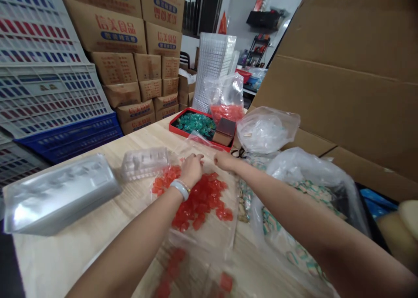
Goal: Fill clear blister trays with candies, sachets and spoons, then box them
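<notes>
Both my arms reach forward over a wooden table (81, 241). A clear plastic bag (209, 239) lies flat on it with a heap of red wrapped candies (202, 202) inside. My left hand (191, 168), a pale bangle on its wrist, is curled at the bag's far edge above the candies. My right hand (224, 159) is closed beside it on the same far edge of the bag. Both seem to pinch the plastic. A small clear moulded tray (143, 162) lies just left of my left hand.
A red tray of green candies (194, 124) with a brown box (224, 131) stands beyond the hands. A bag of red candies (227, 98) and other plastic bags (266, 128) sit behind and right. A silver stack (55, 193) lies left. Cartons (130, 58), crates and cardboard surround the table.
</notes>
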Demonstrator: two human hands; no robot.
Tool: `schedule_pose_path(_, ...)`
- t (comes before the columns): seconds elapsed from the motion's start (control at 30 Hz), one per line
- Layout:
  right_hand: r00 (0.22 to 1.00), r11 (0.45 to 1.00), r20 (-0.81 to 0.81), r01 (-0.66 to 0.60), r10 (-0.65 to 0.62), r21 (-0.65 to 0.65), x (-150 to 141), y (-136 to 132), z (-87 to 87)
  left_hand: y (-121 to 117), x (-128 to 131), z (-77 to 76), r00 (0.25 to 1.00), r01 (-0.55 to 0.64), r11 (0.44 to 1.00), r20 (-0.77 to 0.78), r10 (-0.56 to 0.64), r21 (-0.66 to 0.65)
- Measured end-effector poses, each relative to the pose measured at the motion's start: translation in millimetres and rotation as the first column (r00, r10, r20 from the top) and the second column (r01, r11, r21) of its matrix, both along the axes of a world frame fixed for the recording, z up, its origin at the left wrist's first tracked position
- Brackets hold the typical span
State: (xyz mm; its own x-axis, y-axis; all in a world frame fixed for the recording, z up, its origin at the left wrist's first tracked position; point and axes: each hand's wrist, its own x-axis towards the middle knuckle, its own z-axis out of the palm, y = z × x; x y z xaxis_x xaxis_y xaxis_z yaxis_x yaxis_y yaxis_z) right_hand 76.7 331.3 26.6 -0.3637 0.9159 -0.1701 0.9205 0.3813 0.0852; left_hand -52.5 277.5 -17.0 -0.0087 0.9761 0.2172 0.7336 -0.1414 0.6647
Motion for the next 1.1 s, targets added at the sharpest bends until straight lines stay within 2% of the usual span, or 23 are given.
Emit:
schedule_pose_path(0.1, 0.997, 0.993, -0.007, -0.079, 0.079, -0.086, 13.1, -21.5, -17.0, -17.0, -10.3, 9.4, 0.989, 0.043, 0.999, 0.145, -0.043, 0.003)
schedule_pose_path(0.2, 0.996, 0.995, -0.013, -0.086, 0.085, -0.058, 18.7, -39.7, -23.6, -45.9, -22.8, 13.9, 0.952, 0.092, 0.996, 0.295, -0.082, -0.021)
schedule_pose_path(0.27, 0.997, 0.998, -0.026, -0.069, 0.069, -0.007, 18.4, -50.3, -24.7, -68.1, -29.0, 14.3, 0.855, 0.146, 0.988, 0.51, -0.098, -0.056)
schedule_pose_path(0.37, 0.997, 0.996, -0.075, -0.03, 0.036, 0.079, 15.6, -64.7, -24.2, -101.3, -34.2, 14.8, 0.61, 0.214, 0.971, 0.791, -0.048, -0.106)
schedule_pose_path(0.5, 0.988, 0.991, -0.157, 0.029, -0.009, 0.127, 12.9, -79.7, -26.2, -146.3, -48.5, 16.8, 0.466, 0.186, 0.967, 0.882, 0.067, -0.172)
schedule_pose_path(0.63, 0.978, 0.99, -0.192, 0.1, -0.081, 0.094, 13.7, -87.0, -36.4, -197.8, -93.0, 14.1, 0.325, 0.058, 0.971, 0.924, 0.202, -0.233)
schedule_pose_path(0.7, 0.975, 0.989, -0.192, 0.124, -0.108, 0.075, 14.9, -88.9, -42.8, -224.9, -121.2, 7.9, 0.355, -0.062, 0.96, 0.893, 0.276, -0.272)
schedule_pose_path(0.77, 0.975, 0.988, -0.185, 0.14, -0.126, 0.06, 16.2, -90.7, -48.2, -249.3, -144.4, -2.5, 0.479, -0.18, 0.939, 0.808, 0.343, -0.292)
schedule_pose_path(0.83, 0.974, 0.986, -0.171, 0.16, -0.148, 0.055, 17.2, -93.4, -51.9, -267.3, -157.5, -15.4, 0.643, -0.254, 0.927, 0.668, 0.374, -0.275)
schedule_pose_path(0.9, 0.972, 0.98, -0.153, 0.188, -0.177, 0.058, 18.0, -97.3, -54.3, -276.1, -159.7, -27.0, 0.801, -0.267, 0.943, 0.499, 0.332, -0.198)
schedule_pose_path(0.97, 0.97, 0.975, -0.135, 0.214, -0.204, 0.065, 18.7, -102.4, -55.6, -275.8, -154.6, -33.4, 0.916, -0.23, 0.97, 0.32, 0.244, -0.082)
schedule_pose_path(1.03, 0.967, 0.97, -0.126, 0.232, -0.221, 0.076, 19.8, -108.4, -55.7, -269.8, -147.1, -33.0, 0.975, -0.18, 0.984, 0.132, 0.18, -0.01)
schedule_pose_path(1.1, 0.965, 0.967, -0.129, 0.239, -0.227, 0.087, 21.7, -114.8, -54.4, -263.1, -141.3, -27.8, 0.988, -0.151, 0.988, -0.047, 0.149, -0.027)
